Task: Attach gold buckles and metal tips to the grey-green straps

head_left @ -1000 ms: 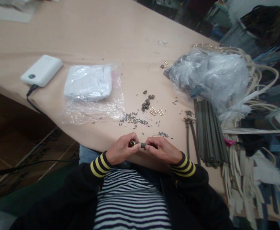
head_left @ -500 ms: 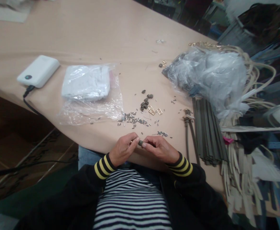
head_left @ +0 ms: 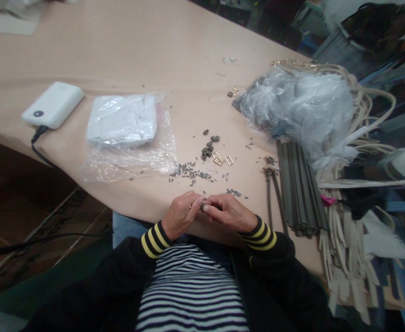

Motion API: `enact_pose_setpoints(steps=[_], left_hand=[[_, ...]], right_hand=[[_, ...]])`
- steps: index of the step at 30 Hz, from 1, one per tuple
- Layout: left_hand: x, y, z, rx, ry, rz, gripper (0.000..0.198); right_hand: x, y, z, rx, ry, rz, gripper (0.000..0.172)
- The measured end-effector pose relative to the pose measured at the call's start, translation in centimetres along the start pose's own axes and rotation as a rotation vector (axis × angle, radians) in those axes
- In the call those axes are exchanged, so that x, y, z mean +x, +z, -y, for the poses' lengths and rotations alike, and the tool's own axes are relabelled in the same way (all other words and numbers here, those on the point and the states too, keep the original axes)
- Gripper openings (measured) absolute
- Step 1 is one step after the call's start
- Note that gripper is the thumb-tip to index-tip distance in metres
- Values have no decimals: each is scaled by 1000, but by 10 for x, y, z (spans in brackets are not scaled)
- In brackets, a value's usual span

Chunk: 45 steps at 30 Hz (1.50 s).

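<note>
Close to the table's front edge, my left hand and my right hand meet fingertip to fingertip. Both are closed in a pinch on one small dark grey-green loop, mostly covered by the fingers. A gold glint shows at my left fingers; I cannot tell what it is. Just beyond my hands are scattered small metal pieces, with a smaller group of metal pieces beyond the right hand. Farther out lie several dark loops beside rectangular gold buckles.
At left are a white power bank with a black cable and a plastic-wrapped white packet. To the right lie dark straps, a crumpled clear plastic bag and pale strips hanging at the table's edge.
My fingertips have drawn closer together over the small loop, so less of it shows. The right thumb and index finger are more bent. The view has shifted slightly.
</note>
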State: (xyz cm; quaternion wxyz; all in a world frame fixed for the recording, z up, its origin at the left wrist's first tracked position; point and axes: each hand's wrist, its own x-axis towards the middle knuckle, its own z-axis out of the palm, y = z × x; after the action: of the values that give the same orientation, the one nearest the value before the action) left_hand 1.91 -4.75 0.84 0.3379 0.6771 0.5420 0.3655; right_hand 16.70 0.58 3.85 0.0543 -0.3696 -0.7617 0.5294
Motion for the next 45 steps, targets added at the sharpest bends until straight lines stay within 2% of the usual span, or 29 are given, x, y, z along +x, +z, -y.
enact_pose_setpoints(steps=[2,5,10,16,20,26,33,40,45], left_hand=[[1,0,1,13,6,8,34],[1,0,1,-2,-11,17,33],[2,-8,-1,-152,-145,60,22],[1,-26,1,-516,-389,236,25],[3,-34,5,-695,-447,284,25],[3,-36,2,-774,-471,291,23],[-1,-31,0,-734,-421,272,21],[-2,-19,-4,-687,-394,271,21],[-2,-16,-4,-651,-381,210,18]], right_hand=[[1,2,0,-6,3,-6,24],[1,7,0,-5,8,-91,22],[2,7,1,-28,46,-175,24],[-1,2,-4,-53,50,-202,19],[-5,-1,-4,-47,39,-176,20],[-8,-6,-4,-69,-25,-96,16],[-10,-11,-6,-63,-25,11,19],[-9,-7,-6,-175,-33,-11,16],[-11,-9,-2,-126,-16,19,15]])
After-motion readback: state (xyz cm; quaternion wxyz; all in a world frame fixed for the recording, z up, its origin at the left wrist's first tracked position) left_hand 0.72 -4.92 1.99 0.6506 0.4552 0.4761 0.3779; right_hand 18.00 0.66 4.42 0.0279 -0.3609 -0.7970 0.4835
